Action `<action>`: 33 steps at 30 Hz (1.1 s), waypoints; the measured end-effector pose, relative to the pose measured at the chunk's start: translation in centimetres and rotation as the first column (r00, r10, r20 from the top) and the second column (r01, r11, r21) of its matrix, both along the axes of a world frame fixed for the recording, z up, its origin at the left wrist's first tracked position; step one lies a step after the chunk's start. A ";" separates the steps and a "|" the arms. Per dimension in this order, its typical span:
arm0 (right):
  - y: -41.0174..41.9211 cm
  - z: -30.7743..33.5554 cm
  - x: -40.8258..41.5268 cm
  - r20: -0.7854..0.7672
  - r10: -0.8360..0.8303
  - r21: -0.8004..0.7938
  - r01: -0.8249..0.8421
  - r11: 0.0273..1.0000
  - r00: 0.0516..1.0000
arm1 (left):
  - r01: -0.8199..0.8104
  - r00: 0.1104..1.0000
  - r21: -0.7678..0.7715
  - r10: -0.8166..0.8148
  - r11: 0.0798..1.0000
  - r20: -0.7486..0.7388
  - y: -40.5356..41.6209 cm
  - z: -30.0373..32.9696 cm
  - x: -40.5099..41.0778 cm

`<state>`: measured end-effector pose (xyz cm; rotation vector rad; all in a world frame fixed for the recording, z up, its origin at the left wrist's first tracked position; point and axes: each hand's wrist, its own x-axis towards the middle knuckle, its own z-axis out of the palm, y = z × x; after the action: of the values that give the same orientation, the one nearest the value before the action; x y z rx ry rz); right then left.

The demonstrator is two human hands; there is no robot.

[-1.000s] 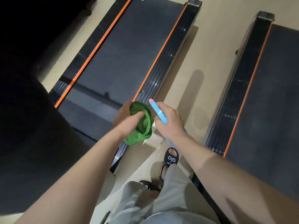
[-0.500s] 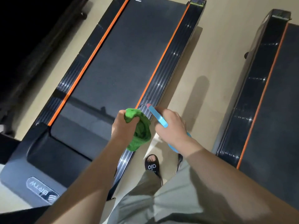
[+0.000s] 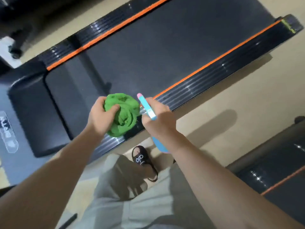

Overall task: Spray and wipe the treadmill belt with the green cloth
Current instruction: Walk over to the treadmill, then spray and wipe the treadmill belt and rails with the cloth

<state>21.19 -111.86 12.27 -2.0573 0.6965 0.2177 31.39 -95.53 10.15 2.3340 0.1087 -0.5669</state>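
My left hand (image 3: pixel 100 118) clutched the soft, bunched green cloth (image 3: pixel 123 113) (light, limp; best gripped wadded); my right hand (image 3: pixel 158 119) grasped the slim blue spray bottle (image 3: pixel 146 107).

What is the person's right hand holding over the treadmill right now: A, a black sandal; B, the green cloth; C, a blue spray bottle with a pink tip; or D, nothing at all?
C: the right hand grips the blue spray bottle, pink tip toward the treadmill belt, while the left hand holds the bunched green cloth.
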 end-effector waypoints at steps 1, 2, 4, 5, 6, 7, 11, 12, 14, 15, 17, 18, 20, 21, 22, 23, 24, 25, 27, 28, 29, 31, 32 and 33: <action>-0.6 -0.6 1.5 -0.013 0.020 0.003 -0.020 1.000 1.000 | 0.024 1.000 0.038 -0.025 0.999 0.013 -0.5 -0.5 1.1; -1.2 -1.5 3.1 -0.038 0.122 0.006 -0.121 0.993 0.992 | 0.004 0.999 0.082 -0.007 0.997 0.032 -0.6 -1.1 1.5; -1.5 -3.9 6.5 -0.012 0.214 0.022 -0.213 0.977 0.977 | 0.026 0.996 0.167 -0.041 0.986 0.082 0.2 -2.9 3.3; -1.5 -4.9 8.0 0.025 0.225 0.013 -0.225 0.974 0.974 | 0.013 0.992 0.183 -0.035 0.983 0.119 0.7 -3.8 4.5; -1.4 -5.9 8.8 0.051 0.241 0.004 -0.242 0.970 0.969 | -0.010 0.989 0.196 -0.020 0.980 0.149 1.1 -4.7 5.6; -1.5 -6.8 8.9 0.066 0.254 0.002 -0.254 0.967 0.965 | -0.014 0.986 0.205 -0.020 0.979 0.164 0.8 -5.1 6.2; -2.8 -10.0 8.8 0.125 0.224 0.104 -0.237 0.966 0.967 | -0.073 0.957 0.115 0.037 0.991 0.289 -2.1 -6.5 7.5; -3.0 -10.8 8.9 0.139 0.219 0.123 -0.236 0.964 0.966 | -0.078 0.951 0.093 0.046 0.993 0.305 -2.5 -7.3 7.6; -2.9 -12.7 9.1 0.144 0.243 0.140 -0.263 0.955 0.959 | -0.091 0.948 0.055 0.069 0.994 0.310 -3.0 -9.3 7.7; -2.9 -13.8 9.3 0.145 0.265 0.138 -0.284 0.949 0.953 | -0.105 0.948 0.037 0.089 0.994 0.305 -3.0 -10.7 7.5; -3.0 -16.4 9.9 0.137 0.284 0.167 -0.304 0.938 0.949 | -0.134 0.942 0.025 0.119 0.991 0.314 -2.9 -13.6 7.4; -3.0 -17.8 10.4 0.126 0.285 0.188 -0.305 0.933 0.950 | -0.152 0.939 0.021 0.137 0.988 0.316 -2.7 -15.2 7.3; -2.7 -20.7 11.6 0.119 0.270 0.220 -0.290 0.931 0.955 | -0.200 0.934 -0.004 0.192 0.980 0.303 -1.8 -18.6 6.9; -2.4 -22.2 12.1 0.121 0.256 0.232 -0.278 0.932 0.959 | -0.224 0.930 -0.013 0.217 0.975 0.296 -1.1 -20.3 6.8; -1.9 -23.5 12.5 0.121 0.251 0.246 -0.274 0.930 0.960 | -0.241 0.928 -0.014 0.235 0.970 0.290 -0.4 -21.9 6.6; -1.4 -24.7 13.0 0.125 0.255 0.261 -0.280 0.924 0.959 | -0.261 0.923 -0.011 0.253 0.965 0.290 0.4 -23.2 6.5; -0.8 -25.9 13.4 0.124 0.265 0.270 -0.289 0.918 0.956 | -0.291 0.915 -0.012 0.281 0.957 0.290 1.1 -24.2 6.5; -0.2 -27.0 13.8 0.118 0.281 0.276 -0.303 0.912 0.952 | -0.330 0.900 -0.022 0.322 0.944 0.292 1.9 -25.2 6.6; 0.9 -28.5 14.3 0.106 0.326 0.297 -0.343 0.891 0.939 | -0.407 0.861 -0.051 0.402 0.912 0.310 3.4 -26.8 6.6; 1.4 -28.9 14.6 0.101 0.341 0.316 -0.356 0.880 0.934 | -0.430 0.845 -0.059 0.425 0.901 0.325 4.3 -27.4 6.5; 2.0 -29.2 14.9 0.095 0.349 0.342 -0.360 0.868 0.932 | -0.443 0.835 -0.063 0.437 0.895 0.334 5.1 -28.0 6.5; 3.3 -29.5 15.3 0.077 0.375 0.408 -0.373 0.833 0.924 | -0.449 0.832 -0.089 0.452 0.889 0.322 6.9 -28.5 6.2; 4.1 -29.4 15.5 0.071 0.397 0.437 -0.387 0.812 0.915 | -0.453 0.828 -0.118 0.466 0.884 0.311 7.9 -28.7 6.2; 4.9 -29.5 15.8 0.065 0.417 0.460 -0.398 0.794 0.907 | -0.456 0.822 -0.143 0.478 0.878 0.309 8.9 -28.9 6.2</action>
<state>36.99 -106.95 -17.22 -1.7097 0.1758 0.6160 37.61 -86.64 -18.75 2.1919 0.4828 0.0769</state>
